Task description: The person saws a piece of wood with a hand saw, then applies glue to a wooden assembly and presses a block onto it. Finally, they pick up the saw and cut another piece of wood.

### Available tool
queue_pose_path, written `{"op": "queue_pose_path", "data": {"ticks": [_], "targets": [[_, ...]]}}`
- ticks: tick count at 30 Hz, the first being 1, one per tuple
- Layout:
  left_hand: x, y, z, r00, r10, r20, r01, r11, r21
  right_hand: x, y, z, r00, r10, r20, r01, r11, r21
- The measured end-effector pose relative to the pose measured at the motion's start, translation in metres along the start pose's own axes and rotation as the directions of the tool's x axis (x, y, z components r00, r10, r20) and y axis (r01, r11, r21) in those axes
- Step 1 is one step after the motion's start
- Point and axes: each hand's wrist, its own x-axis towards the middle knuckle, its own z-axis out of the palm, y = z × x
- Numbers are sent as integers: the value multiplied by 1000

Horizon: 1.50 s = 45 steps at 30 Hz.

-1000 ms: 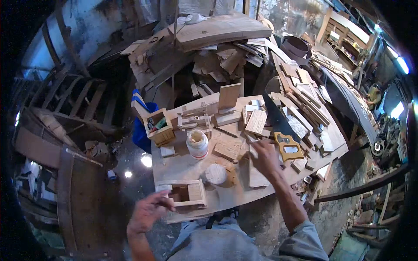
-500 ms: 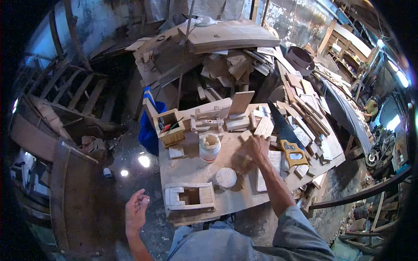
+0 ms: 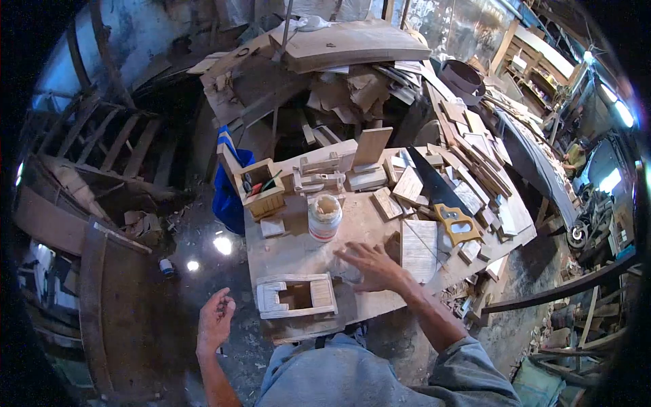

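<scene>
My right hand [image 3: 371,267] is over the bench with its fingers spread, covering the spot of the round wooden disc; whether it touches the disc is hidden. Left of it lies a small hollow wooden frame [image 3: 296,296] with a rectangular opening. A white open-topped jar [image 3: 325,218] stands beyond my fingertips. Off the bench's left edge, my left hand [image 3: 215,317] hangs in the air, fingers loosely curled and nothing visible in them. To the right of my right hand is a flat wooden panel [image 3: 419,251].
A handsaw with a yellow handle [image 3: 458,224] rests on offcuts at the right of the workbench [image 3: 274,254]. A wooden box of tools [image 3: 264,197] and a small wooden assembly [image 3: 319,175] stand toward the back. A blue bag [image 3: 227,203] hangs at the left edge.
My right hand has left the small wooden block farther back and come nearer, over the disc, its fingers spreading. My left hand has barely moved.
</scene>
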Motion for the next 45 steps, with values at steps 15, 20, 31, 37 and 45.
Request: {"op": "queue_pose_path", "data": {"ticks": [15, 20, 31, 37, 45], "targets": [[0, -19, 16, 997, -7, 75, 5, 1000, 18, 81, 86, -34, 885, 412, -214, -382, 908, 170], [2, 12, 12, 972, 7, 235, -50, 983, 177, 110, 115, 10, 891, 390, -232, -367, 920, 137], [32, 5, 17, 862, 134, 489, -270, 938, 218, -24, -46, 10, 997, 72, -21, -58, 917, 395], [44, -10, 30, 813, 277, 513, -472, 828, 302, -27, -79, 29, 980, 198, 25, -197, 939, 281], [61, -29, 35, 775, 435, 458, -579, 780, 239, -26, -75, 36, 992, 123, 14, -123, 972, 199]]}}
